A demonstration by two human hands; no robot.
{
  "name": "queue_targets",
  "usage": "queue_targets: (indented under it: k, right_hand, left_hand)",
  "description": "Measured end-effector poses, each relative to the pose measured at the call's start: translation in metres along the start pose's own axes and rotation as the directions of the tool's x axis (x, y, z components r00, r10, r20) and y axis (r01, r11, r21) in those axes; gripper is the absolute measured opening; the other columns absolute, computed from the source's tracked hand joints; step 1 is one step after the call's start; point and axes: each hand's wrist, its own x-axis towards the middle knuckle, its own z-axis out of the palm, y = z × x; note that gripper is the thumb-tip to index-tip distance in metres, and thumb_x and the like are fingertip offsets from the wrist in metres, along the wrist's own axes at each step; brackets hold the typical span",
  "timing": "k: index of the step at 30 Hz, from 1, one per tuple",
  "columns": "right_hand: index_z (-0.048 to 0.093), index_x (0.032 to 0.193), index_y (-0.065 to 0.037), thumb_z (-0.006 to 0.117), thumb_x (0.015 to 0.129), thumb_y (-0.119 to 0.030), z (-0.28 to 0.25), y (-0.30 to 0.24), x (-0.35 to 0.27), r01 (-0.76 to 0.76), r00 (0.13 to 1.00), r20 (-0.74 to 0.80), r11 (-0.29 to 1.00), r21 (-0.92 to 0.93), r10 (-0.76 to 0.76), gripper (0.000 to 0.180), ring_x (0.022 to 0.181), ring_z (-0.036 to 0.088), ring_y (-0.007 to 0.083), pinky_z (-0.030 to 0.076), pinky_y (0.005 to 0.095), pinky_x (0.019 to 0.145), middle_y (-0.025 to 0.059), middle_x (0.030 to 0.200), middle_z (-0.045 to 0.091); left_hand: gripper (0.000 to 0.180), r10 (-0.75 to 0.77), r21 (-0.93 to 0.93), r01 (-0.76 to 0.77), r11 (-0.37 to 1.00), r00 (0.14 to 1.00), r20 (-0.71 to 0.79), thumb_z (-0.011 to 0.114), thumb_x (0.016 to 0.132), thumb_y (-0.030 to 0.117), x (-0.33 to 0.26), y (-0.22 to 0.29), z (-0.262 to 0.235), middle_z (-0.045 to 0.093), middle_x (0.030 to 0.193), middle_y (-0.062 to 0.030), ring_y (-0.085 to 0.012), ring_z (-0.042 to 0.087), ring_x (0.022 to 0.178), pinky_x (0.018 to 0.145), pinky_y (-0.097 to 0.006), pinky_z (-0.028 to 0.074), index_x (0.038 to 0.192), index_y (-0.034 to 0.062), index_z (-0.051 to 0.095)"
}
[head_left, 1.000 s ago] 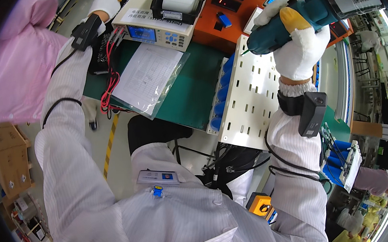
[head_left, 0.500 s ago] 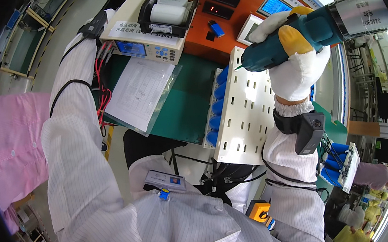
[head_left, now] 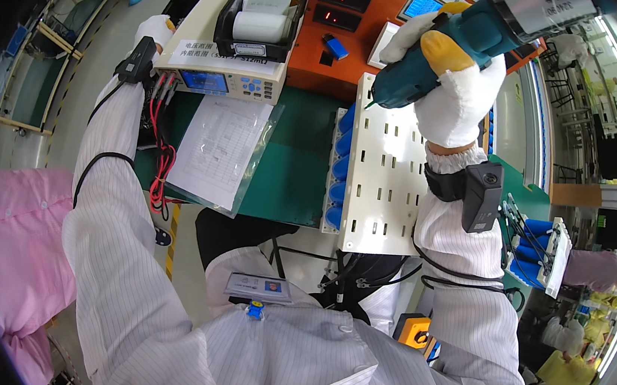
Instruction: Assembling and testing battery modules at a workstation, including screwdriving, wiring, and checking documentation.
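My right hand (head_left: 457,102), in a white glove with yellow fingertips, grips a teal power screwdriver (head_left: 405,79). Its thin bit points left, over the top end of a cream slotted plate (head_left: 382,177). Blue cylindrical cells (head_left: 339,168) show along the plate's left edge. At the far left, my gloved left hand (head_left: 153,31) reaches beside the cream benchtop meter (head_left: 237,87), by a black bin (head_left: 182,7). Its fingers are mostly hidden, so what they hold, if anything, does not show.
A black tray with a paper roll (head_left: 261,26) sits on the meter. Red leads (head_left: 163,166) hang from its front beside a sheet in a clear sleeve (head_left: 217,146). Behind the plate stands an orange panel with displays (head_left: 301,54). A second cell pack (head_left: 536,251) lies right; a pink-clad person (head_left: 24,245) is left.
My left hand has come further into view at the black bin's edge. The screwdriver and my right hand have shifted slightly left and up, with the bit still above the plate.
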Motion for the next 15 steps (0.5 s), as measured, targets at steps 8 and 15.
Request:
queue_targets:
  k: [8, 15]
  right_hand:
    - [0.056, 0.101, 0.005, 0.063, 0.086, -0.010, 0.007, -0.001, 0.001, -0.005, 1.000, -0.016, 0.997, 0.080, 0.007, 0.022, 0.066, 0.066, 0.0276, 0.057, 0.0372, 0.057, 0.0199, 0.080, 0.066]
    - [0.058, 0.088, 0.003, 0.067, 0.073, 0.004, 0.006, -0.039, 0.025, 0.036, 0.998, -0.052, 0.983, 0.178, -0.027, 0.017, 0.060, 0.067, 0.0242, 0.057, 0.0345, 0.054, 0.0155, 0.074, 0.066]
  left_hand:
    - [0.021, -0.135, -0.127, 0.116, 0.985, 0.980, -0.147, 0.070, 0.081, 0.019, -0.020, -0.001, -0.030, 0.071, 0.089, -0.0145, -0.0295, 0.069, 0.083, 0.074, -0.038, 0.054, 0.097, 0.0059, 0.068]
    - [0.015, 0.110, -0.545, -0.349, 0.762, 0.900, -0.422, 0.060, 0.088, 0.010, -0.098, 0.100, -0.124, 0.070, 0.085, -0.0114, -0.0205, 0.070, 0.074, 0.070, -0.030, 0.054, 0.100, 0.0019, 0.065]
